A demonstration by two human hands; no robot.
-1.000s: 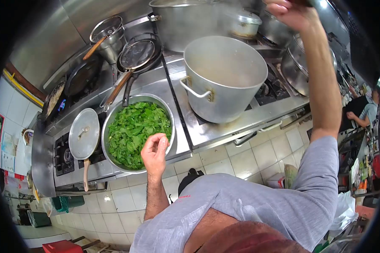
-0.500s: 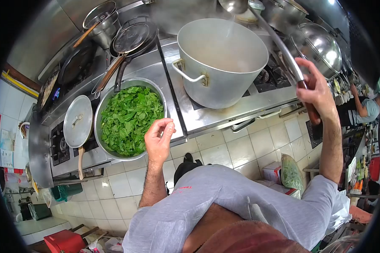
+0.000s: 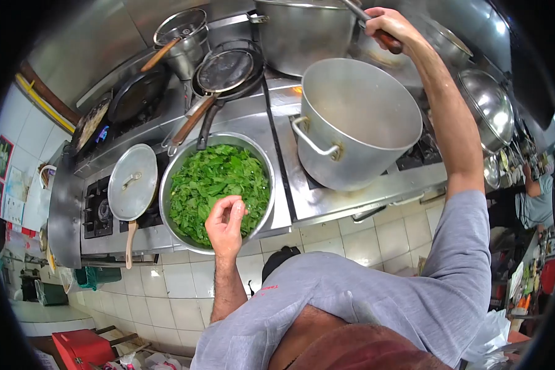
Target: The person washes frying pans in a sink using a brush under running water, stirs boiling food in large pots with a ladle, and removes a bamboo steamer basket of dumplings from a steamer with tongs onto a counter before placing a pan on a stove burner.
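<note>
My right hand grips the wooden-ended handle of a ladle high at the back of the stove; the ladle's bowl is out of frame. It is above the gap between a rear steel pot and a large pale metal pot, which looks steamy or cloudy inside. My left hand, fingers curled in and thumb against them, hovers over the near edge of a wide metal bowl. Chopped leafy greens fill that bowl. I see nothing in the left hand's fingers.
Left of the bowl lies a flat lid with a wooden-handled tool under it. Strainers and pans sit behind, their handles reaching over the bowl's rim. A burner flame shows at the far left. Another person stands at the right.
My right hand has carried the ladle up and back, from right of the large pot to the rear pot. The view has shifted. My left hand stays curled, now lower over the bowl's edge.
</note>
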